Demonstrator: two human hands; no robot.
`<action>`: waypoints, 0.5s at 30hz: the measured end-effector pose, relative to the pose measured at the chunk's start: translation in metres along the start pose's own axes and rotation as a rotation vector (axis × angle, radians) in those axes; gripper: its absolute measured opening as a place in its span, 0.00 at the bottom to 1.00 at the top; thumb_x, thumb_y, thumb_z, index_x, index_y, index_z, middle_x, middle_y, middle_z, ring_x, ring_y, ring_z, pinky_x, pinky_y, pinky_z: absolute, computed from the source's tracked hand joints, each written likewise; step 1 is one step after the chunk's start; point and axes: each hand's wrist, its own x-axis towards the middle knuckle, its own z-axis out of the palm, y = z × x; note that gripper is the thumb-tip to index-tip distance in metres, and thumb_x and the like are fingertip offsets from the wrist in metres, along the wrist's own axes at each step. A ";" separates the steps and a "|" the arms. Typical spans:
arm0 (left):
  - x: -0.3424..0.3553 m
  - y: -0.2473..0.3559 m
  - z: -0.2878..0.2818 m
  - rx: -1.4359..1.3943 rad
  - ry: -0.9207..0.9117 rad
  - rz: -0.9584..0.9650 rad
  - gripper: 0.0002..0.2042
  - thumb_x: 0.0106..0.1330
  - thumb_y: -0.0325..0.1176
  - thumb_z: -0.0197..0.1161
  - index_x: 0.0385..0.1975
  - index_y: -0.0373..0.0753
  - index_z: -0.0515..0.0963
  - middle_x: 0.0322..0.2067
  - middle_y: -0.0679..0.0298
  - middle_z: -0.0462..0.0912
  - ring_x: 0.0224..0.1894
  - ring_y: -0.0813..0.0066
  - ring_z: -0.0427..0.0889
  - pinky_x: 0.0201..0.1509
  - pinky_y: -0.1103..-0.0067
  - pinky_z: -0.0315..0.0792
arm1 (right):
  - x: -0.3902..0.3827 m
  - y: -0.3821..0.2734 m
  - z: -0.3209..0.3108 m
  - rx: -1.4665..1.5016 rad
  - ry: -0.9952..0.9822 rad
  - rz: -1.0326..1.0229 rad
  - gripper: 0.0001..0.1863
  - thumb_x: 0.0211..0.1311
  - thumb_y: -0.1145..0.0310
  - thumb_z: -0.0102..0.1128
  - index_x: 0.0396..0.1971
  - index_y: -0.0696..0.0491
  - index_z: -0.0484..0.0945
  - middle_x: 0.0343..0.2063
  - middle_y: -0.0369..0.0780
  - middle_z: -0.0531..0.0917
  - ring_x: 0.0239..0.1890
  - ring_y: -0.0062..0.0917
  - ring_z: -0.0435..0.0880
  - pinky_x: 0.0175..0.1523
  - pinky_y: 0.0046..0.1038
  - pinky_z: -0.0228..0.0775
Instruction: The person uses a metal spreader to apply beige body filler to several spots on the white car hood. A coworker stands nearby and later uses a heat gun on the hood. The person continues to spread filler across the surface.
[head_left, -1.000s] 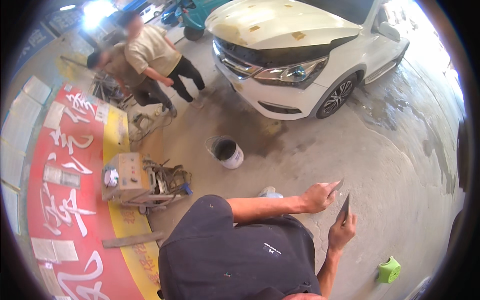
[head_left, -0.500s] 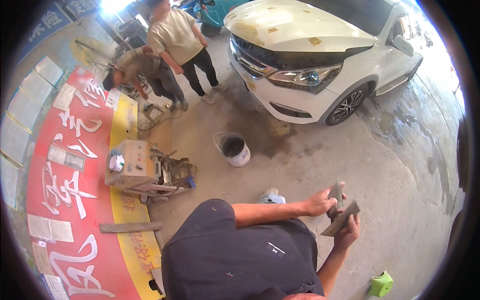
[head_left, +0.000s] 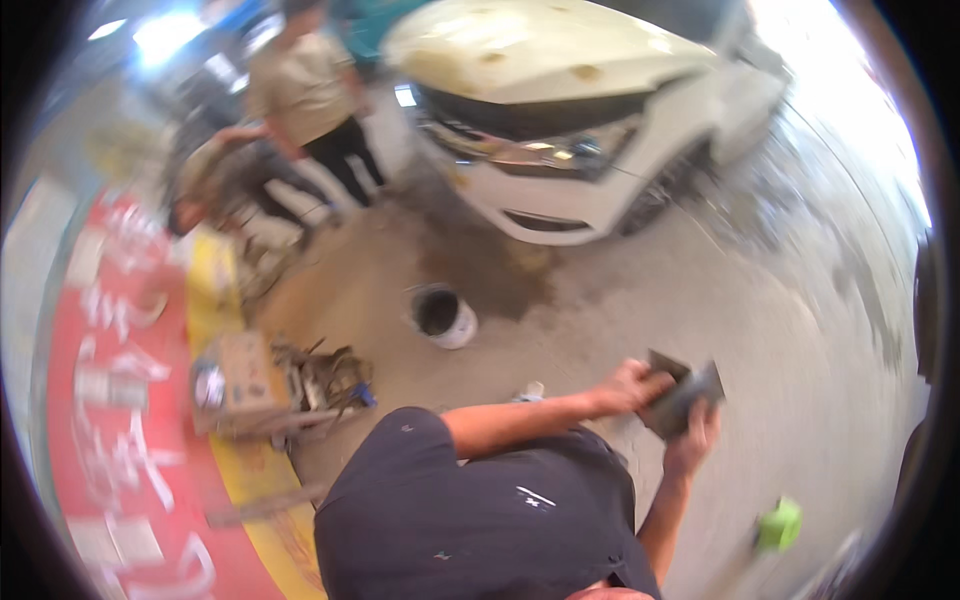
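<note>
Ahead of my body, both hands come together over the concrete floor. My left hand (head_left: 633, 387) is closed on a flat, dark grey-green piece (head_left: 664, 362). A second flat, dark grey rectangular piece (head_left: 709, 384) is gripped at its lower edge by my right hand (head_left: 698, 432). The two pieces overlap in this view; blur hides whether they touch. Their material and exact kind cannot be made out.
A white car (head_left: 560, 200) with patchy paint on its hood stands ahead. A bucket (head_left: 459, 329) sits on the floor, left of which is a boxy machine (head_left: 245, 385). Two people (head_left: 305, 95) are at the far left. A green stool-like object (head_left: 779, 524) lies at right.
The view has shifted and blurred. Both flat pieces have turned in my hands and now overlap more. The bending person's arm has moved.
</note>
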 end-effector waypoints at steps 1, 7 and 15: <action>0.002 -0.001 -0.011 0.070 0.029 -0.121 0.20 0.76 0.51 0.66 0.38 0.36 0.87 0.24 0.68 0.83 0.23 0.82 0.79 0.25 0.80 0.76 | 0.009 0.009 -0.005 -0.084 -0.018 0.049 0.16 0.80 0.63 0.55 0.57 0.58 0.77 0.47 0.37 0.84 0.48 0.21 0.81 0.53 0.28 0.76; -0.003 0.019 -0.053 0.079 0.050 0.112 0.18 0.78 0.46 0.63 0.35 0.35 0.87 0.26 0.70 0.85 0.26 0.85 0.80 0.25 0.80 0.75 | 0.043 0.014 0.032 0.012 0.210 0.012 0.16 0.79 0.66 0.56 0.57 0.60 0.78 0.47 0.36 0.85 0.45 0.18 0.81 0.54 0.26 0.75; 0.006 0.018 -0.067 -0.051 0.005 0.147 0.13 0.79 0.36 0.62 0.49 0.33 0.86 0.39 0.72 0.87 0.42 0.88 0.80 0.46 0.80 0.77 | 0.030 0.029 0.041 -0.119 0.149 0.198 0.15 0.78 0.67 0.58 0.56 0.58 0.79 0.48 0.37 0.86 0.47 0.21 0.85 0.53 0.27 0.78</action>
